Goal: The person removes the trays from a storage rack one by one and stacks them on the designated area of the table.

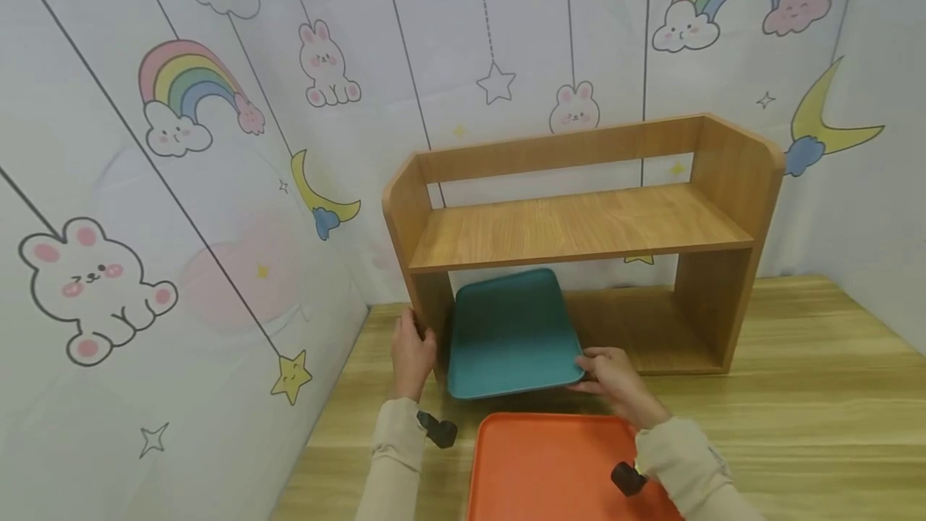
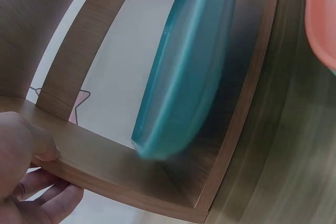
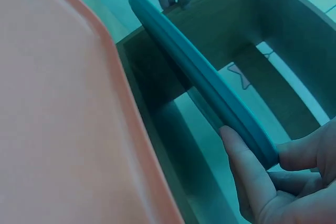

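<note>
A teal tray (image 1: 514, 336) slants inside the lower compartment of a wooden shelf (image 1: 579, 227), its front edge jutting out. My right hand (image 1: 615, 380) pinches the tray at its near right corner, thumb on one face and fingers beneath, as the right wrist view also shows. The left hand (image 1: 414, 356) grips the edge of the shelf's left side panel (image 2: 105, 161), thumb on one side and fingers curled round the other. In the left wrist view, the tray's near left corner hangs above the bottom board, close to that panel.
An orange tray (image 1: 550, 465) lies on the wood-grain table (image 1: 810, 424) in front of the shelf, under my right forearm. Behind and to the left hangs a white cloth (image 1: 217, 264) printed with rabbits, rainbows and stars. The shelf's upper board (image 1: 586, 223) overhangs the teal tray.
</note>
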A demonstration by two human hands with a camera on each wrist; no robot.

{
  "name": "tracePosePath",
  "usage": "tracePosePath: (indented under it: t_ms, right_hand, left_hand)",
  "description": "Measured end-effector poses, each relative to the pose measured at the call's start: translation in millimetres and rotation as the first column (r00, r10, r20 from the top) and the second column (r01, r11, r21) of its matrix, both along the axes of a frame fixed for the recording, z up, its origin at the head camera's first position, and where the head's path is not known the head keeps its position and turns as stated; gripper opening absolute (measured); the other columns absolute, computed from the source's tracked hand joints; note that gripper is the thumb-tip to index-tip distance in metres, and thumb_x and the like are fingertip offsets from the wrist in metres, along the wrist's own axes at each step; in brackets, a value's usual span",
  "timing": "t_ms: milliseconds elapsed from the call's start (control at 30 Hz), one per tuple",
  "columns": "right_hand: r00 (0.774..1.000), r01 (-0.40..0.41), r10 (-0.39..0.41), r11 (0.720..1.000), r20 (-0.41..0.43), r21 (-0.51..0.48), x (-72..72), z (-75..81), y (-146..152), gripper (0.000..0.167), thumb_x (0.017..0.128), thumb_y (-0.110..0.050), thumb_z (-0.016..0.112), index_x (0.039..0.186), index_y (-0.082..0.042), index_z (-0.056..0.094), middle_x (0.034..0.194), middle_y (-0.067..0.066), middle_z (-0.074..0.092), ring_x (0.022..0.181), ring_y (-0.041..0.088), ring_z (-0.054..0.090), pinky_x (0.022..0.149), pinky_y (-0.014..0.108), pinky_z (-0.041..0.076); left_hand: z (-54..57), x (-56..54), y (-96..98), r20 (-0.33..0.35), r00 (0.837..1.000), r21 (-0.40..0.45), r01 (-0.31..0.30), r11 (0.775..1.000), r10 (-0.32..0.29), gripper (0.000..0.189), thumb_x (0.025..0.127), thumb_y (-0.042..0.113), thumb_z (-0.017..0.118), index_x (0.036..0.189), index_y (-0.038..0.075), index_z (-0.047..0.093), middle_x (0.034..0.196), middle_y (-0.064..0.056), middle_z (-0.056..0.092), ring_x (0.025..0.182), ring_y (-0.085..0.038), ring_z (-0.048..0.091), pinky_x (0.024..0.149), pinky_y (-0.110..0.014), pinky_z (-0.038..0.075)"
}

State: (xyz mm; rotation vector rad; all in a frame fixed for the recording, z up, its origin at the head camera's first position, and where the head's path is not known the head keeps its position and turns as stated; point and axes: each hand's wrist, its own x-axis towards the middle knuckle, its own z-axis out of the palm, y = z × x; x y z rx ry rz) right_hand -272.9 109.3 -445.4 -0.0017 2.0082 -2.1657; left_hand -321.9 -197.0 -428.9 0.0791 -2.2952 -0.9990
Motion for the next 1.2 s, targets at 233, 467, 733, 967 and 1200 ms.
tracePosePath:
  t_ms: [233,467,733,967,1200]
  right_hand:
    - [1.0,0.003,-0.002,0.999,-0.02,0.047,6.3,5.7,10.7,0.049,0.099,-0.005,0.042,0.137,0.022,0.028,0.127,0.04,0.044,0.083,0.019,0.067,0.075,0.036,0.058]
    - [0.998,-0.024,0.028,0.998,-0.056,0.064,12.7,14.5,21.5,0.049,0.099,-0.007,0.043,0.136,0.022,0.031,0.115,0.032,0.056,0.083,0.018,0.067,0.081,0.043,0.056]
    - [0.997,-0.024,0.031,0.995,-0.073,0.094,15.5,24.0,34.1,0.046,0.099,-0.008,0.044,0.134,0.02,0.036,0.1,0.014,0.066,0.079,0.014,0.067,0.08,0.041,0.056]
    - [0.996,-0.003,0.016,0.988,-0.087,0.152,17.7,25.2,48.2,0.046,0.099,-0.012,0.045,0.135,0.016,0.039,0.099,0.008,0.067,0.079,0.011,0.067,0.082,0.04,0.055]
    - [0.995,0.007,0.012,0.981,-0.098,0.195,22.5,20.8,61.7,0.047,0.099,-0.015,0.046,0.135,0.016,0.04,0.1,0.007,0.066,0.079,0.009,0.066,0.079,0.036,0.056]
  left_hand:
    - [-0.3,0.0,-0.2,-0.017,1.0,-0.011,-0.001,1.0,0.001,0.024,0.083,-0.002,0.061,0.105,-0.002,0.052,0.099,-0.022,0.059,0.09,-0.037,0.06,0.077,-0.049,0.052]
    - [0.3,1.3,0.0,-0.028,1.0,-0.017,0.002,1.0,-0.003,0.022,0.082,-0.003,0.061,0.102,-0.002,0.052,0.095,-0.022,0.058,0.088,-0.037,0.059,0.075,-0.049,0.051]
    - [1.2,0.5,-0.9,-0.019,1.0,-0.034,0.008,0.999,-0.009,0.023,0.082,-0.003,0.061,0.102,-0.003,0.052,0.095,-0.022,0.058,0.086,-0.036,0.059,0.075,-0.049,0.05]
    - [2.9,-0.1,-0.9,-0.016,1.0,-0.025,0.01,1.0,-0.011,0.021,0.082,-0.001,0.061,0.102,-0.002,0.051,0.094,-0.021,0.057,0.086,-0.037,0.058,0.074,-0.049,0.049]
    - [0.9,-0.3,-1.9,-0.007,1.0,-0.033,0.016,0.999,-0.016,0.021,0.082,-0.001,0.061,0.101,-0.002,0.052,0.093,-0.021,0.058,0.086,-0.036,0.058,0.074,-0.048,0.049]
